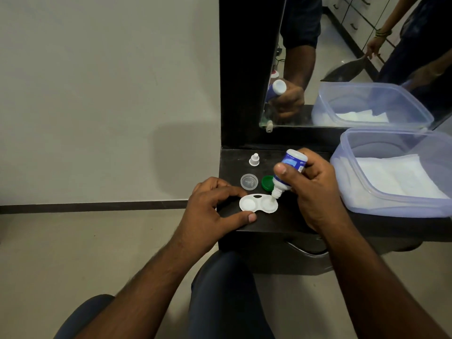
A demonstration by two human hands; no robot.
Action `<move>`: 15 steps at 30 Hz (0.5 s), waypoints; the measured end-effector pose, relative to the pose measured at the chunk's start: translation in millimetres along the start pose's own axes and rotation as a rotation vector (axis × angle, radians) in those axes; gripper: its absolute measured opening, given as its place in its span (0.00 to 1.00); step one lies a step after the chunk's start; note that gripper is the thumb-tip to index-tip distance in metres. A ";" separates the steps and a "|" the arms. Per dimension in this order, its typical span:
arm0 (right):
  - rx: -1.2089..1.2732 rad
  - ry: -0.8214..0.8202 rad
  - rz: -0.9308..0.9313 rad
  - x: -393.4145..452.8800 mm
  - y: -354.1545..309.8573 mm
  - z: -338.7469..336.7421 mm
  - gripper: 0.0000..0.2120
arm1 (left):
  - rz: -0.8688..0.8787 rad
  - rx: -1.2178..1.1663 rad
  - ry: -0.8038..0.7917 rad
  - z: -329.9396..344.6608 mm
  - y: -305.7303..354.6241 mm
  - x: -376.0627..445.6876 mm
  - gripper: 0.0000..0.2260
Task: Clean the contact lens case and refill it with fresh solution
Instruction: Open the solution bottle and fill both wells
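On the black shelf: the white contact lens case (258, 204) lies flat near the front edge of the dark dressing-table shelf (288, 222), both wells uncovered and facing up.
Right hand: the right hand (315, 184) grips the solution bottle (288, 170), fingers curled round its blue-and-white body and the thumb pressed on the near side; the bottle is tipped nozzle-down, its white tip in or just over the case's right well.
Left hand: the left hand (212, 206) steadies the case from the left, the index finger curved along the case's far-left edge and the thumb lying just in front of the left well; whether both actually touch the plastic is hard to tell.
Behind the case: a clear round lid (249, 182) and a green lid (267, 183) sit side by side, the green one partly hidden by the bottle's neck.
Further back: a small white bottle cap (254, 159) stands upright, apart from the lids.
To the right: a translucent plastic tub (391, 204) holding folded white tissue (396, 177) sits close beside the right hand.
Back wall: a mirror (342, 57) in a black frame reflects the hand, bottle and tub, and another person farther off.
Below: a dark trouser knee (225, 289) and pale floor tiles (85, 253).
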State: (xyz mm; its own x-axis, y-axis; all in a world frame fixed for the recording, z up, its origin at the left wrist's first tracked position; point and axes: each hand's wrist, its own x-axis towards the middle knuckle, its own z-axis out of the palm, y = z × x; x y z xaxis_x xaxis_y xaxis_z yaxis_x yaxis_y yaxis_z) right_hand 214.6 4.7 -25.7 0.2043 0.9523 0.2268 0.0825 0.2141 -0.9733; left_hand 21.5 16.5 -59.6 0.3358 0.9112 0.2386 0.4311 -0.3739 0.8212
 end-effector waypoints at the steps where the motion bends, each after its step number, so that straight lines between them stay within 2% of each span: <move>1: 0.009 0.003 0.001 0.1 -0.1 -0.3 0.09 | 0.000 -0.001 0.003 0.4 -0.4 0.1 0.15; 10: -0.020 -0.007 0.004 1.7 4.4 -1.7 0.11 | -0.004 -0.002 -0.005 0.5 -1.1 0.9 0.16; 15: -0.028 -0.012 0.003 1.9 4.8 -2.0 0.09 | 0.000 -0.004 0.002 0.9 -0.8 1.2 0.16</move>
State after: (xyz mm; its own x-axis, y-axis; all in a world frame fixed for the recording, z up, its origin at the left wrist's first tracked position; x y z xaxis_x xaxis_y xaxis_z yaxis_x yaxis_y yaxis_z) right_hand 217.4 7.1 -29.9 0.1925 0.9556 0.2230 0.1092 0.2050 -0.9727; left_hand 22.3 17.7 -60.4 0.3345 0.9114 0.2398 0.4276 -0.3735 0.8232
